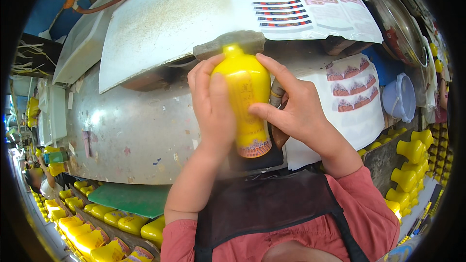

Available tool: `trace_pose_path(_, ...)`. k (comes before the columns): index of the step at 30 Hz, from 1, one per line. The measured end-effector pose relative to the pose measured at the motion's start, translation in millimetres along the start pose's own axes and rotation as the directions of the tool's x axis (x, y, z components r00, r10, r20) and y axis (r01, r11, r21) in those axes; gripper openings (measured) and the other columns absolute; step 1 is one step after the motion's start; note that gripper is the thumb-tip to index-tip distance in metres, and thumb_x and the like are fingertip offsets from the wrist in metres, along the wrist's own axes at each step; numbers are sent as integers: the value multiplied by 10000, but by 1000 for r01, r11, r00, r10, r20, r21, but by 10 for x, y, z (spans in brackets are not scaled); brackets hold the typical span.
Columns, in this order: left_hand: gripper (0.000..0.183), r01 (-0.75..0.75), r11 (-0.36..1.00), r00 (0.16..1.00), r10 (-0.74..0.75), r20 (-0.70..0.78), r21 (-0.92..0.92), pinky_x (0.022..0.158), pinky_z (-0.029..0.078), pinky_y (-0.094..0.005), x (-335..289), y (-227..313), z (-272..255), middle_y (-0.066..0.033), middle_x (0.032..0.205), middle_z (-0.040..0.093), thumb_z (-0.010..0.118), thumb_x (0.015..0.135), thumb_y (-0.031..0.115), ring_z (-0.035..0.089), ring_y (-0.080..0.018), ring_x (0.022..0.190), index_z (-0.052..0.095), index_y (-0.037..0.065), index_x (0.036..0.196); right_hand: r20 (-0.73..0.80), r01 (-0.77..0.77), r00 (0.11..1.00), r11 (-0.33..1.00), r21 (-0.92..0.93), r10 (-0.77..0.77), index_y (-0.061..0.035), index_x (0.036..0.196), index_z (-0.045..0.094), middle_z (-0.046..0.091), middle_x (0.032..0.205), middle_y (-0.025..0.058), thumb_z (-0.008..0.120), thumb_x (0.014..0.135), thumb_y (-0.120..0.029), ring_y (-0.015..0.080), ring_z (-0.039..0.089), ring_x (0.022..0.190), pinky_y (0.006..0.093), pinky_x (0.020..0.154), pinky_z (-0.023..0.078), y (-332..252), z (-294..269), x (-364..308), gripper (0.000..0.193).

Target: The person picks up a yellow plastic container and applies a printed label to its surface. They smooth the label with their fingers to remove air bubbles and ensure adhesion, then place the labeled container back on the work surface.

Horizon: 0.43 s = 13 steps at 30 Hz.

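Note:
A glossy yellow vase-shaped bottle (pixel 251 87) lies in front of me, its narrow neck pointing away. Purple and red patterning rings its base, and faint markings run down its front. My left hand (pixel 212 104) wraps the bottle's left side, slightly blurred. On the other side, my right hand (pixel 296 102) grips the shoulder with its fingers, and its thumb presses on the front. Beyond the neck sits a grey cloth-like block (pixel 204 50). A dark pad (pixel 264 161) lies under the base. What lies beneath the bottle's middle is hidden.
Right of my hands lies a sheet of curved decals (pixel 359 121). Another decal sheet (pixel 335 24) rests on the raised white board (pixel 165 24). A lavender bucket (pixel 399 97) and a large metal pan (pixel 395 24) stand at right. Rows of yellow bottles (pixel 85 233) flank the metal table (pixel 136 136).

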<state>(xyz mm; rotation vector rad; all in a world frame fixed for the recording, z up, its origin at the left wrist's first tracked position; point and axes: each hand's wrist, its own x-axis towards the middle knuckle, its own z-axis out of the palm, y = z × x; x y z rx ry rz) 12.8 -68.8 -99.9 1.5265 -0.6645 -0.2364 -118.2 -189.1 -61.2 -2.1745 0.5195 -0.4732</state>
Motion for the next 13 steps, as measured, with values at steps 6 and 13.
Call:
trace_pose_path(6, 374, 14, 999, 1000, -16, -24, -51, 1064, 402, -372, 5, 31, 14, -148, 1256, 532, 455, 1058, 284, 529, -255, 1179, 620, 5, 1246, -6, -24, 1000, 997, 71, 24, -118, 1514, 510, 633, 716, 42, 862, 761, -290, 69, 506, 556, 257, 540, 448, 42, 18, 0, 850)
trace_pose_path(13, 456, 201, 979, 979, -200, 36, -33, 1028, 428, -357, 139, 75, -20, -116, 1221, 541, 710, 937, 365, 550, -246, 1126, 624, 51, 1256, 97, -137, 989, 942, 305, 113, -125, 1520, 506, 693, 977, 64, 808, 834, -332, 66, 543, 604, 240, 578, 471, 34, -110, 82, 778)
